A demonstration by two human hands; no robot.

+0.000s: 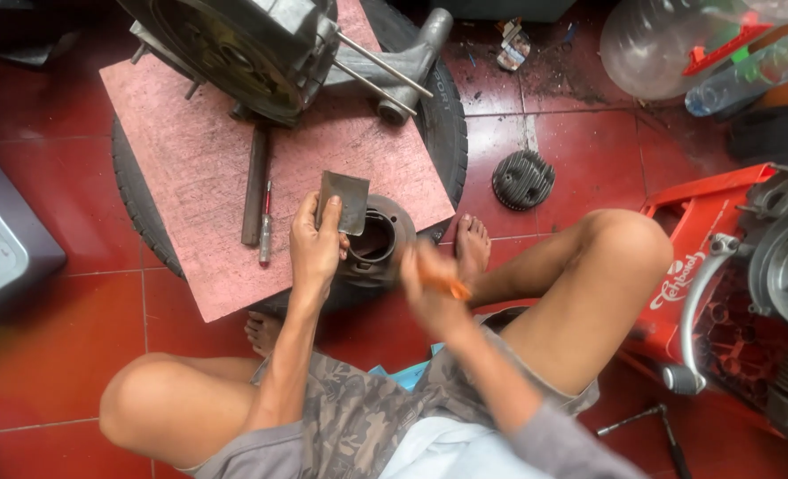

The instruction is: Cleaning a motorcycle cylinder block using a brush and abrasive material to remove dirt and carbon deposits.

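- Sitting on the red tiled floor (48, 346), the person is keeping both knees spread, with grey sleeves and camouflage shorts (358, 417) lying nearest the camera.
- Right hand (431, 288) is showing as motion-blurred; its fingers are curling shut around an orange-handled tool (447, 284), whose working end cannot be told.
- Left hand (316, 244) is clamping a small flat grey sheet (344, 200) between thumb and fingers, holding it upright just above and touching the rim area of a dark engine cylinder (378, 241).
- Engine cylinder is lying at the near right corner of a pinkish board (199, 160), its round bore facing up and towards the person.
- Board is resting on a black tyre (447, 124); two bare feet are showing just beneath its near edge.
- Lying on the board, left of the left hand: a dark metal bar (254, 182) and, beside it, a slim screwdriver-like tool (265, 226).
- Farther back on the board, a large grey engine case (234, 44) is sitting with long studs sticking out to the right.
- Finned round cylinder head (523, 179) is lying on the tiles, right of the tyre and well apart from both hands.
- At far right, a red stand (695, 257) is carrying another engine; clear plastic bottles (669, 44) are lying beyond it.
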